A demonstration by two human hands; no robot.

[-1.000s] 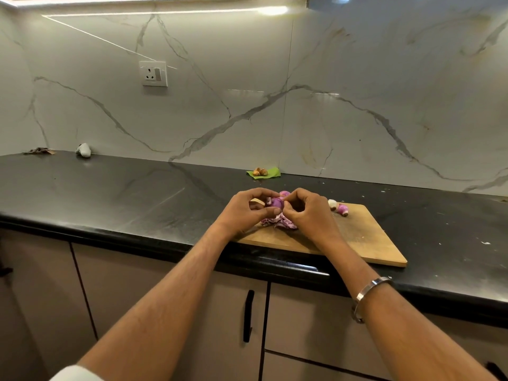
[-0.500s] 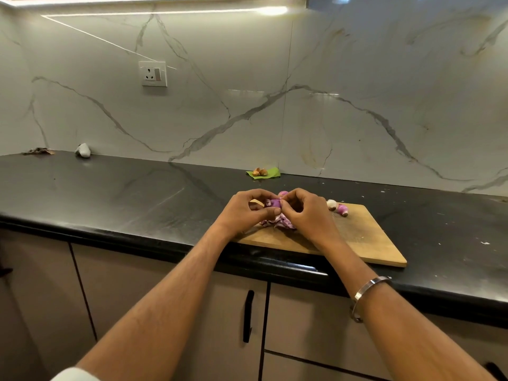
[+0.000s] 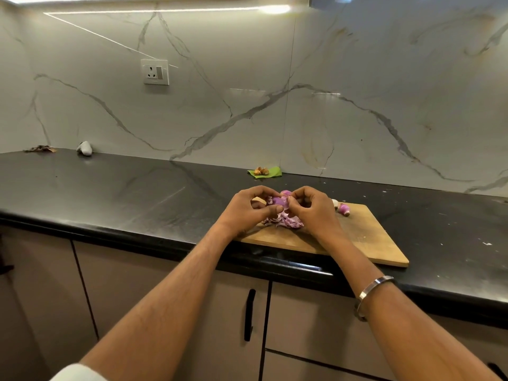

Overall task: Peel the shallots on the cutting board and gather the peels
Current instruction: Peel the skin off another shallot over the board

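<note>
A purple shallot is held between both hands just above the wooden cutting board. My left hand grips it from the left with thumb and curled fingers. My right hand pinches its skin from the right. A heap of purple peels lies on the board right under the hands. Behind the shallot another purple one peeks out. A peeled shallot and a pale one lie on the board to the right of my right hand.
The board lies on a black countertop near its front edge. A green leaf with small brown pieces sits by the marble wall. A grey lump and dry scraps lie far left. Cabinet doors with a black handle are below.
The hands stay in place above the peel heap. The fingers have shifted slightly on the shallot, and more of its purple surface shows between them.
</note>
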